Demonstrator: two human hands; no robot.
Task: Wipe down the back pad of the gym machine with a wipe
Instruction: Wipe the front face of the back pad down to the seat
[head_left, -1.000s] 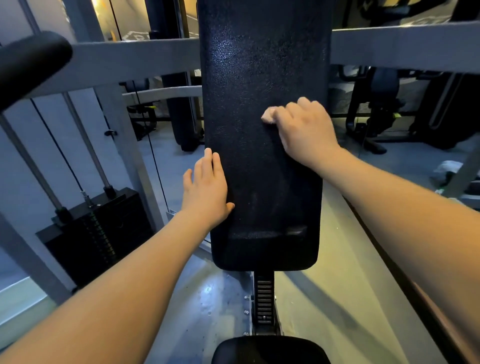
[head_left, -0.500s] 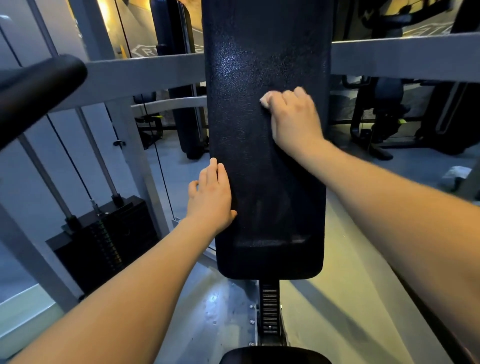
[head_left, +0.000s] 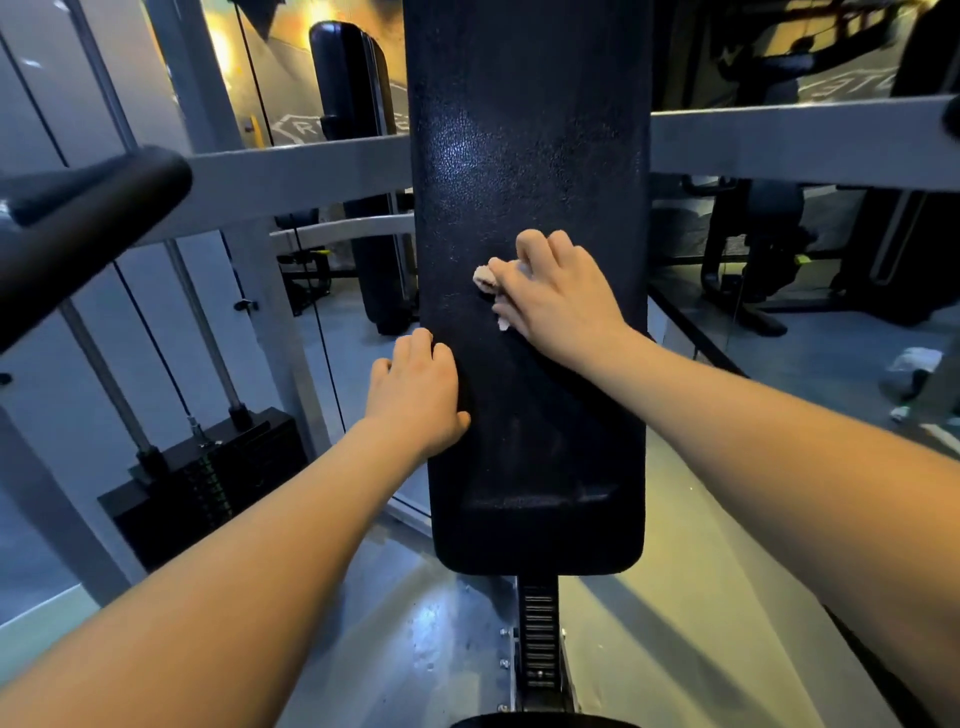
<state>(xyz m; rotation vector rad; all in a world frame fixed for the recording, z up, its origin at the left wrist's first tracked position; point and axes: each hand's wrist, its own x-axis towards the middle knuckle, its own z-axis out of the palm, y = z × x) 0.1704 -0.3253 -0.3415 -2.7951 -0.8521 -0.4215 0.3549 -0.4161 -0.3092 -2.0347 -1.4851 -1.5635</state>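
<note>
The tall black back pad of the gym machine stands upright in the middle of the view. My right hand presses a small crumpled white wipe flat against the pad's middle; most of the wipe is hidden under my fingers. My left hand grips the pad's left edge lower down, fingers wrapped behind it and thumb on the front.
A black padded handle juts in from the left. Grey frame bars cross behind the pad. A black weight stack with cables sits lower left. The seat post runs down below the pad. Other machines stand at the back right.
My right hand has slid the wipe down the pad from the upper part toward the middle. My left hand has kept its hold on the left edge.
</note>
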